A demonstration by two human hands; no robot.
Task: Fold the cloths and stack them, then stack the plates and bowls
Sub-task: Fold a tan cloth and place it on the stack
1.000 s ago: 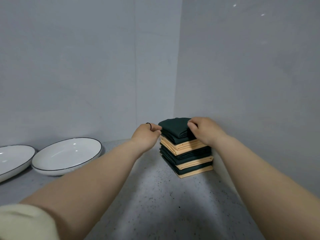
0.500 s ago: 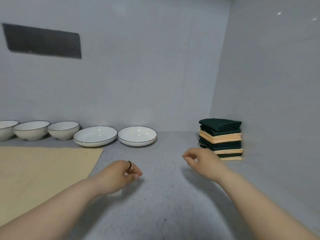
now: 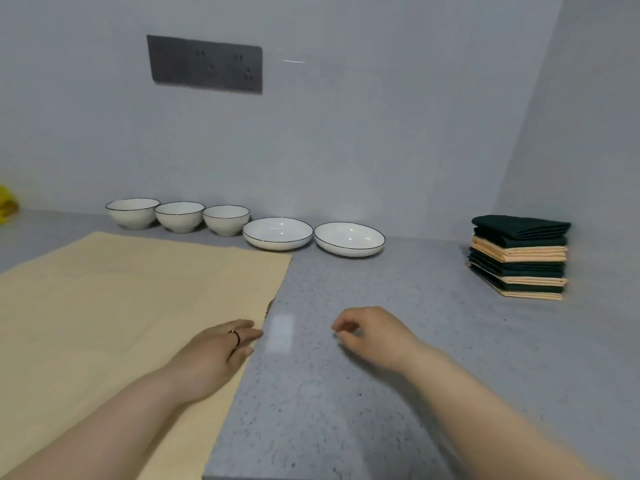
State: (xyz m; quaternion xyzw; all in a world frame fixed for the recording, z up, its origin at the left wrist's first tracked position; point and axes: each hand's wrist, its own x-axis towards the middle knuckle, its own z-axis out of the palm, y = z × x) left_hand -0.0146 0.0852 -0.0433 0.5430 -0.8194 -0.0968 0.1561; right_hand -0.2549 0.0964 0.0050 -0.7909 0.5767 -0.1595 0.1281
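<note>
Hands at the edge of the unfolded cloth

Tan cloth (image 3: 104,306) lies spread flat on the grey speckled worktop (image 3: 346,410). The left hand (image 3: 221,348), a ring (image 3: 235,336) on one finger, rests at this cloth's right edge. Its fingers are fairly straight and its grip is slack, closed on nothing. Just right of the cloth, the right hand (image 3: 374,336) hovers over bare worktop with fingers loosely curled, its grip also empty.

Beyond the cloth's far edge, three white bowls (image 3: 179,216) stand in a row against the wall. Two shallow white plates (image 3: 277,233) sit side by side past the cloth's far right corner. Well to the right of the cloth, in the corner of the walls, is the stack of folded cloths (image 3: 519,258), dark green and tan layers with a green one on top. A dark socket panel (image 3: 204,64) is fixed to the wall above the cloth
</note>
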